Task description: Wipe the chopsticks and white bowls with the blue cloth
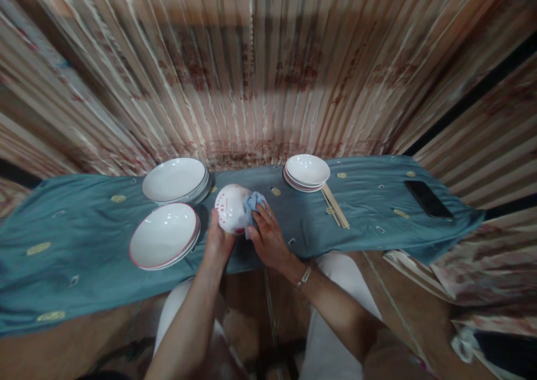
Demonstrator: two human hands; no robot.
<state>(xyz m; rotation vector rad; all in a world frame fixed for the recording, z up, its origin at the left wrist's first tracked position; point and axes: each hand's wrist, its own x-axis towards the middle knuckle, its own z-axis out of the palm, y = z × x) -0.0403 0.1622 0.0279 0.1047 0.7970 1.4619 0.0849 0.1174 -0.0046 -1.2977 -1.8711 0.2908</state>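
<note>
A white bowl [230, 207] with small red marks on its outside is held up over the front part of the cloth-covered table. My left hand [218, 239] grips it from the left and below, thumb along its side. In my right hand [269, 235] is a light-blue cloth [254, 202], bunched up and pressed against the bowl's right side. The fingers of that hand are curled over the cloth. Part of the bowl's right side is hidden by the cloth and fingers.
Left of my hands stand a stack of dark-rimmed plates [175, 179] and a stack of red-rimmed plates [164, 235]. Small stacked dishes [307, 170] and chopsticks [335, 207] lie to the right. A black phone [428, 198] rests at the far right of the green tablecloth [96, 245]. Curtains [260, 78] hang behind.
</note>
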